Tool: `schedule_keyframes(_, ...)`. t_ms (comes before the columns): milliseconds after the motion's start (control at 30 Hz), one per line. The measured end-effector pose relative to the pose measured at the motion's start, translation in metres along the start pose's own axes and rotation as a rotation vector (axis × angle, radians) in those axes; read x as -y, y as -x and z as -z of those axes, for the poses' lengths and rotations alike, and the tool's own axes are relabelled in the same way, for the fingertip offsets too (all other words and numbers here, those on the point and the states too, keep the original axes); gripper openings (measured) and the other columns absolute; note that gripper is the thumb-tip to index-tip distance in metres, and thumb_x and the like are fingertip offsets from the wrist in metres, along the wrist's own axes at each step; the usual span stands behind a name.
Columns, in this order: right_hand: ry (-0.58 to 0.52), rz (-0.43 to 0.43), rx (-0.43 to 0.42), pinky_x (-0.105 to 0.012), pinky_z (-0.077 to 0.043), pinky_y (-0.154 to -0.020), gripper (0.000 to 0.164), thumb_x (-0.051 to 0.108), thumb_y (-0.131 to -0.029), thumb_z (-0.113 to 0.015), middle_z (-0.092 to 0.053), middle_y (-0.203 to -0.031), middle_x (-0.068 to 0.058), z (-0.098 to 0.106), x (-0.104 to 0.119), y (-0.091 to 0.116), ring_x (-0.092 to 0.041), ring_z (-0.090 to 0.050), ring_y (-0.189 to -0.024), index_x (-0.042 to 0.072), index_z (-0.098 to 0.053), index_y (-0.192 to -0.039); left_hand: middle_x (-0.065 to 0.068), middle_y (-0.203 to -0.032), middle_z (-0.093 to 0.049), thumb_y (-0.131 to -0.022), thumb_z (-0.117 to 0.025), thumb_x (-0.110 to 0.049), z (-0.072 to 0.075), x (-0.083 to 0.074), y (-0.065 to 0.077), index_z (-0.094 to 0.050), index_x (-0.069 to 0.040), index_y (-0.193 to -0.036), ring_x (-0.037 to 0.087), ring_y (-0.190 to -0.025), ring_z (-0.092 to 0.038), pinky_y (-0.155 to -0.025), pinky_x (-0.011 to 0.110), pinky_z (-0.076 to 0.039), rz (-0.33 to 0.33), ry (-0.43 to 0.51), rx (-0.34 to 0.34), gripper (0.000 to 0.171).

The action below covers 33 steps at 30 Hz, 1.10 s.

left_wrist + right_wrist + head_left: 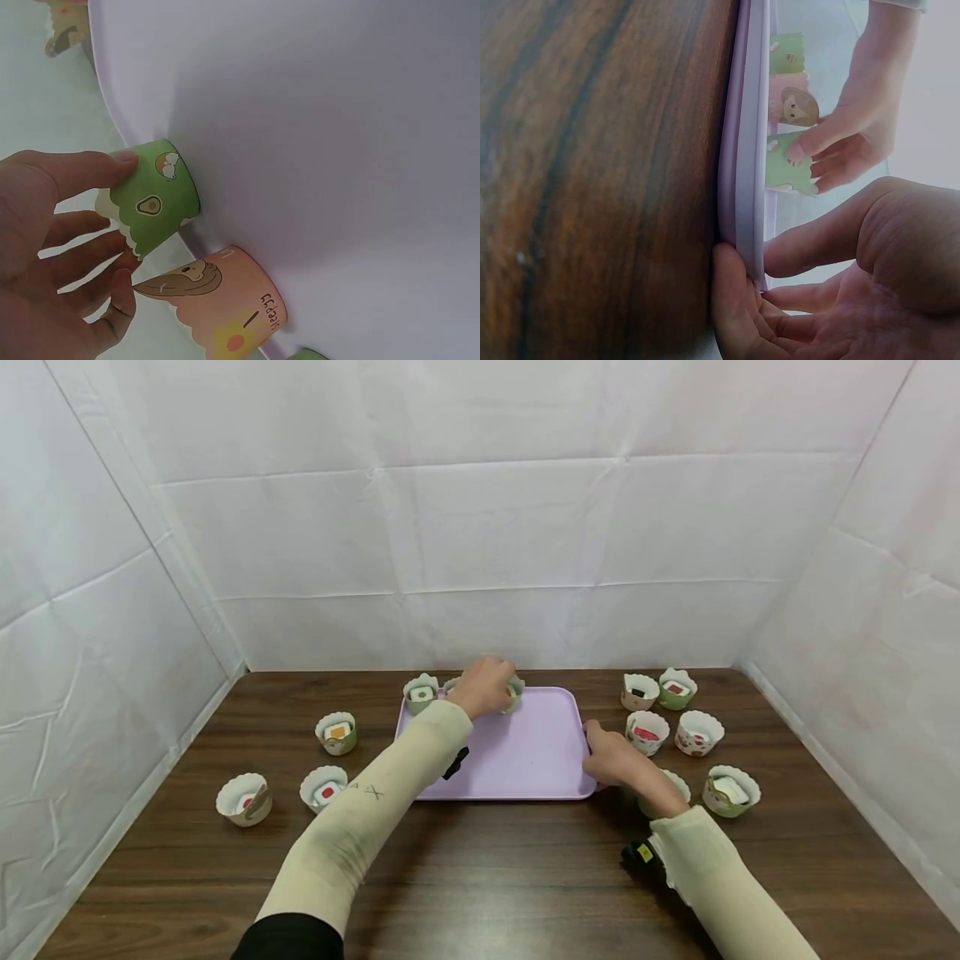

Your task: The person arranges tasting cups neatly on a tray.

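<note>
The right hand [617, 758] grips the lilac tray [525, 768] by its right edge, toward the near right corner. On the table [487, 877], three paper cups [252, 814] stand beyond the tray's left edge, six more cups [697, 737] beyond its right. At the far edge the left hand [484, 687] pinches a green cup [156, 199], a pink cup [234, 307] just beside it, another green cup [416, 706] at the far left corner.

Tray [547, 739] is presenting as smooth plastic; cups [166, 191] are looking like matt paper — table [480, 885] is showing glossy wood grain — backdrop [495, 527] is appearing creased, cloth-like.
</note>
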State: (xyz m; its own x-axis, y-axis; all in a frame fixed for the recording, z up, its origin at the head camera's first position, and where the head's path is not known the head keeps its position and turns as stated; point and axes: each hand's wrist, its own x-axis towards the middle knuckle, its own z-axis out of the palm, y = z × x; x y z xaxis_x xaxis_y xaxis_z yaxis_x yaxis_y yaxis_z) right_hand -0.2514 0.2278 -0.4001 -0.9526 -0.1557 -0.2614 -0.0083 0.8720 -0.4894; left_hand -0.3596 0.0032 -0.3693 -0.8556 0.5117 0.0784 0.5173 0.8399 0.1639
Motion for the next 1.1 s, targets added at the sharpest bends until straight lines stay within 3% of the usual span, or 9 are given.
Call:
schedule_keyframes(167,0.013,-0.005,-0.001,-0.032,-0.06,-0.07,0.06,0.003,-0.094,-0.051,-0.054,-0.139,-0.036,0.001,0.001,0.001,-0.034,-0.062,-0.106,-0.01,-0.031,-0.149,0.01,-0.111,-0.069,-0.091,-0.07,-0.016,0.0,0.0,0.0,-0.067,-0.007,-0.11,0.027,-0.102,-0.061,-0.088,0.04,-0.056,-0.011,-0.014,0.002,0.021)
schedule_keyframes(333,0.011,0.0,0.001,-0.031,-0.06,-0.069,0.06,0.002,-0.093,-0.05,-0.055,-0.138,-0.036,0.0,0.001,0.001,-0.034,-0.063,-0.106,-0.01,-0.032,-0.149,0.01,-0.111,-0.071,-0.089,-0.072,-0.024,-0.001,0.003,-0.002,-0.066,-0.007,-0.111,0.028,-0.106,-0.063,-0.102,0.04,-0.051,-0.029,-0.03,-0.001,0.028)
schedule_keyframes(567,0.0,-0.001,0.004,-0.031,-0.06,-0.065,0.06,0.001,-0.092,-0.051,-0.055,-0.135,-0.035,0.001,-0.001,0.001,-0.033,-0.063,-0.103,-0.01,-0.032,-0.148,0.014,-0.14,-0.063,-0.091,-0.075,-0.031,0.003,0.006,-0.002,-0.059,-0.007,-0.142,0.036,-0.134,-0.053,-0.118,0.045,-0.046,0.003,0.073,-0.029,0.059)
schedule_keyframes(800,-0.001,0.001,0.007,-0.031,-0.059,-0.064,0.062,0.002,-0.092,-0.05,-0.054,-0.137,-0.036,0.0,-0.001,0.001,-0.034,-0.063,-0.104,-0.011,-0.03,-0.15,0.015,-0.147,-0.056,-0.096,-0.073,-0.032,0.017,0.014,0.018,-0.058,-0.007,-0.143,0.035,-0.141,-0.047,-0.118,0.048,-0.047,0.039,0.241,-0.064,0.055)
schedule_keyframes(1100,-0.022,-0.003,0.007,-0.031,-0.06,-0.062,0.062,0.0,-0.092,-0.05,-0.054,-0.136,-0.037,0.002,0.0,0.002,-0.033,-0.064,-0.101,-0.01,-0.03,-0.15,0.017,-0.142,-0.054,-0.096,-0.073,-0.033,0.051,0.041,0.056,-0.06,-0.007,-0.136,0.033,-0.129,-0.054,-0.108,0.05,-0.055,0.103,0.273,-0.167,0.049)
